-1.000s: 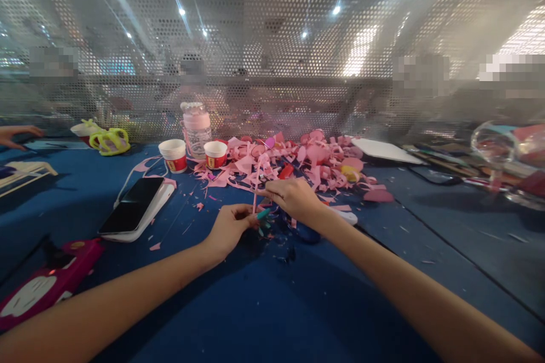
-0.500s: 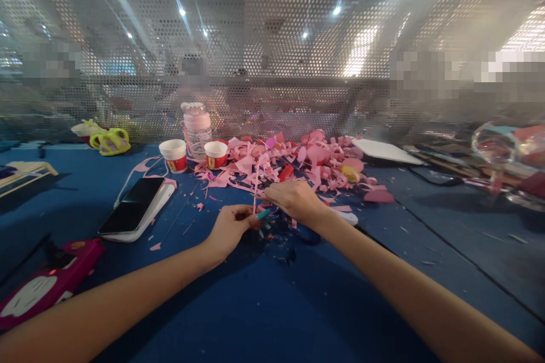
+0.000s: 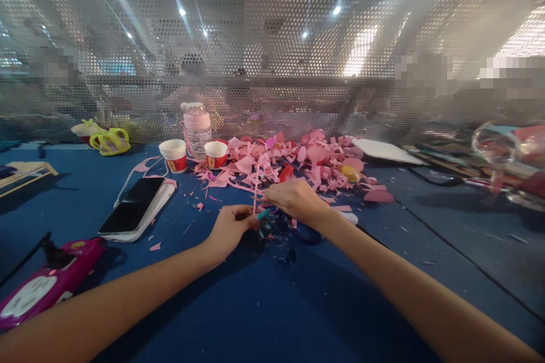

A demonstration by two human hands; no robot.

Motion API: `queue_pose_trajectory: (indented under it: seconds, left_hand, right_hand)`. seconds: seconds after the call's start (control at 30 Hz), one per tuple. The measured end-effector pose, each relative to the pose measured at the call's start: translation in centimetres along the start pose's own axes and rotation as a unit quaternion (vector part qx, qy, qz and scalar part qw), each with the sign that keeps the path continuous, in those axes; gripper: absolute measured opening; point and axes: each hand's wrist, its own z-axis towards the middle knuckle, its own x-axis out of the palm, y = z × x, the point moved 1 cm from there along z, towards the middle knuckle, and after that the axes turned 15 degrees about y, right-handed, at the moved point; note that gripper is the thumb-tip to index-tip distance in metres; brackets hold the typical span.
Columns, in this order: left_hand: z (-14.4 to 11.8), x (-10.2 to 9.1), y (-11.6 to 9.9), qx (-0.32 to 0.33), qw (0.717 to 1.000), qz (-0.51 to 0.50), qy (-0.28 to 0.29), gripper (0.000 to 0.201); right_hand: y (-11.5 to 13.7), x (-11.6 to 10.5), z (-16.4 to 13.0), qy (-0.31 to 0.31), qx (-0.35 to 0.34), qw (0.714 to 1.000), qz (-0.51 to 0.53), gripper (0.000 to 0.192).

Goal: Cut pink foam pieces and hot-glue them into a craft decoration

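Note:
Between the thumb and fingers of my left hand (image 3: 230, 231) a thin pink strip (image 3: 256, 187) is pinched, standing upright. A long teal shape, seemingly a thumbnail, points from that thumb toward the right. My right hand (image 3: 296, 199) is closed just right of the strip, its fingertips close to it; what it holds, if anything, is hidden. Beneath the right wrist lies a dark blue loop (image 3: 307, 233), its kind unclear. A white object (image 3: 351, 218) shows partly behind the right forearm. Just beyond both hands spreads a heap of pink paper scraps (image 3: 317, 155).
White-and-red paper cups (image 3: 175, 157) and a pink-lidded bottle (image 3: 196, 125) stand behind. At left lie a black-screened phone (image 3: 133, 207) and a magenta power strip (image 3: 55, 283). A white sheet (image 3: 385, 151) and a clear stand (image 3: 496, 150) are at right. Perforated metal panels (image 3: 272, 39) rise behind.
The right hand has shifted very slightly. The left hand still pinches the pink strip in the same place.

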Motion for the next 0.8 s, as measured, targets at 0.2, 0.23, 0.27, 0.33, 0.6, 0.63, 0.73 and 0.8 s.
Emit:
queue_pose_trajectory:
  seconds: [0.2,0.23,0.27,0.33,0.6,0.63,0.73,0.8]
  left_hand:
    - [-0.1,0.0,0.0,0.002,1.000,0.001,-0.002,0.021]
    - [-0.1,0.0,0.1,0.001,1.000,0.000,-0.004,0.020]
    - [-0.1,0.0,0.1,0.000,1.000,0.000,-0.006,0.020]
    - [-0.1,0.0,0.1,0.000,1.000,0.001,-0.010,0.020]
    - [0.0,0.1,-0.2,-0.010,0.999,-0.033,-0.022,0.026]
    - [0.0,0.1,-0.2,-0.010,0.999,-0.033,-0.020,0.026]
    - [-0.1,0.2,-0.3,-0.008,0.999,-0.038,-0.008,0.026]
    - [-0.1,0.2,-0.2,-0.004,0.999,-0.038,-0.001,0.026]
  right_hand:
    - [0.0,0.0,0.0,0.003,-0.009,1.000,0.009,0.028]
    - [0.1,0.0,0.0,0.007,-0.009,1.000,0.013,0.027]
    - [0.1,0.0,0.0,0.011,-0.010,1.000,0.017,0.028]
    - [0.2,0.0,0.0,0.016,-0.013,0.999,0.025,0.028]
    - [0.2,-0.2,0.1,0.036,-0.008,0.994,0.105,0.029]
    - [0.1,-0.4,0.2,0.042,-0.004,0.990,0.132,0.028]
    - [0.0,-0.9,0.3,0.041,0.022,0.980,0.192,0.027]
    - [0.0,-1.1,0.2,0.022,0.050,0.981,0.188,0.030]
